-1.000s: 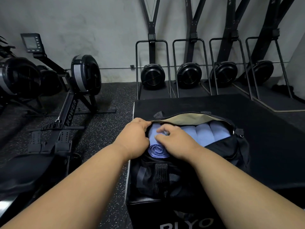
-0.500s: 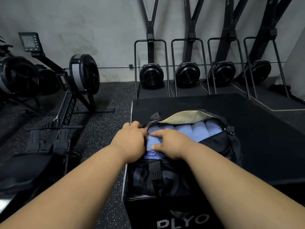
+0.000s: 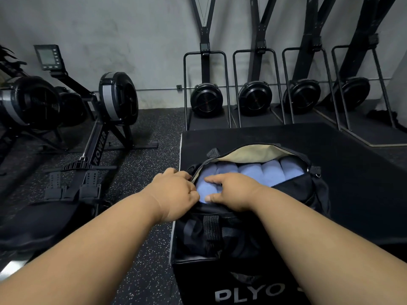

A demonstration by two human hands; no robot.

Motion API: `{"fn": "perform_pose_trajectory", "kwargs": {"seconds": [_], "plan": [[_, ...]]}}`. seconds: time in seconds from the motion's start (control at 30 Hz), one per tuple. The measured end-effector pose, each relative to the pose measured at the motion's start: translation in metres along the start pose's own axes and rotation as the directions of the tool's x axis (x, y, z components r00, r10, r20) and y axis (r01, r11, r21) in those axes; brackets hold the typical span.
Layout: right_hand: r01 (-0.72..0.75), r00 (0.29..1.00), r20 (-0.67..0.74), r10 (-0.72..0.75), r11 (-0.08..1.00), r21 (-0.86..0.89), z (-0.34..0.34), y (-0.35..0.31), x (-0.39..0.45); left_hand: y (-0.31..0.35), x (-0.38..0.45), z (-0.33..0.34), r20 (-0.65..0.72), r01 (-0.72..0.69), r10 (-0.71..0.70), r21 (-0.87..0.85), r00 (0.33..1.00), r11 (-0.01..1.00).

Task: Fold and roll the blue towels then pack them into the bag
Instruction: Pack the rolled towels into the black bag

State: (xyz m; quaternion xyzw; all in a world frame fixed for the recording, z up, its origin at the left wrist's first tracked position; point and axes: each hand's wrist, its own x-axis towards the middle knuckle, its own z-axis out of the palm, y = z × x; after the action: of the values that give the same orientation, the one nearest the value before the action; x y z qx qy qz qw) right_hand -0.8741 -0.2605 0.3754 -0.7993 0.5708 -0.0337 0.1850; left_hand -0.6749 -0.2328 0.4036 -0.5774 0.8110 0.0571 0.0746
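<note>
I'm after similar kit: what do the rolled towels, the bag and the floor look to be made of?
Towels: soft matte blue terry or microfibre, judging by the fuzzy nap.
Bag: black woven synthetic, probably nylon; faint sheen, webbing strap, tan lining.
Floor: black rubber, likely; matte with pale flecks.

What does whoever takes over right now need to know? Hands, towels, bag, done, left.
Left hand: at the left end of the bag, fingers curled on the edge of its opening.
Right hand: on the nearest rolled towel, fingers and thumb spread over it, pressing it in.
Blue towels: rolled, side by side in a row inside the open bag; none visible outside it.
Bag: on the black plyo box, flap open, tan lining showing.
Done: folding, rolling, loading, as far as can be seen.
Left: seat the nearest roll, probably close the bag.
</note>
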Motion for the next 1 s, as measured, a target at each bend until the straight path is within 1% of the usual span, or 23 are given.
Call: {"fn": "perform_pose_trajectory", "kwargs": {"seconds": [0.03, 0.07, 0.13, 0.2, 0.27, 0.33, 0.43, 0.53, 0.63, 0.7, 0.8, 0.87, 0.93, 1.0], "plan": [[0.0, 1.0, 0.004, 0.0, 1.0, 0.012, -0.001, 0.0, -0.002, 0.0, 0.001, 0.003, -0.027, 0.006, -0.006, -0.006, 1.0, 1.0], [0.001, 1.0, -0.023, -0.001, 1.0, 0.031, -0.002, 0.002, -0.004, 0.0, 0.002, 0.006, -0.054, 0.012, -0.012, 0.003, 0.998, 1.0], [0.0, 0.99, -0.139, 0.009, 0.998, 0.063, -0.005, 0.009, -0.012, 0.001, 0.005, 0.01, -0.111, 0.021, -0.018, 0.026, 0.994, 0.999], [-0.037, 0.972, -0.231, 0.048, 0.998, 0.051, -0.008, 0.021, -0.023, 0.003, 0.007, 0.01, -0.186, 0.014, -0.015, -0.006, 0.982, 1.0], [-0.069, 0.971, -0.228, 0.071, 0.997, 0.016, -0.009, 0.029, -0.033, 0.005, 0.009, 0.01, -0.266, -0.026, 0.009, -0.061, 0.964, 0.998], [-0.058, 0.979, -0.195, 0.051, 0.998, -0.028, -0.006, 0.028, -0.037, 0.007, 0.01, 0.011, -0.303, -0.082, 0.047, -0.105, 0.952, 0.991], [-0.032, 0.988, -0.154, 0.008, 0.988, -0.152, -0.002, 0.018, -0.025, 0.008, 0.011, 0.013, -0.299, -0.11, 0.062, -0.148, 0.952, 0.983], [-0.033, 0.988, -0.157, 0.002, 0.981, -0.193, 0.001, 0.013, -0.013, 0.005, 0.01, 0.016, -0.278, -0.103, 0.055, -0.163, 0.959, 0.981], [-0.061, 0.991, -0.131, 0.038, 0.983, -0.172, 0.0, 0.015, -0.006, 0.004, 0.012, 0.015, -0.271, -0.091, 0.04, -0.177, 0.962, 0.98], [-0.055, 0.993, -0.112, 0.04, 0.989, -0.136, -0.002, 0.016, -0.006, 0.006, 0.014, 0.013, -0.264, -0.067, 0.032, -0.126, 0.964, 0.99], [0.039, 0.986, -0.154, -0.059, 0.99, -0.135, 0.0, 0.015, -0.007, 0.008, 0.018, 0.014, -0.241, -0.043, 0.017, -0.101, 0.97, 0.994], [0.1, 0.974, -0.187, -0.126, 0.985, -0.144, 0.007, 0.011, -0.006, 0.008, 0.018, 0.013, -0.274, -0.057, 0.027, -0.103, 0.961, 0.993], [0.113, 0.968, -0.199, -0.151, 0.976, -0.188, 0.011, 0.009, -0.001, 0.01, 0.017, 0.012, -0.292, -0.059, 0.024, -0.111, 0.956, 0.992], [0.118, 0.964, -0.207, -0.164, 0.969, -0.219, 0.011, 0.007, 0.003, 0.012, 0.018, 0.008, -0.286, -0.025, -0.022, -0.162, 0.958, 0.986]]}}
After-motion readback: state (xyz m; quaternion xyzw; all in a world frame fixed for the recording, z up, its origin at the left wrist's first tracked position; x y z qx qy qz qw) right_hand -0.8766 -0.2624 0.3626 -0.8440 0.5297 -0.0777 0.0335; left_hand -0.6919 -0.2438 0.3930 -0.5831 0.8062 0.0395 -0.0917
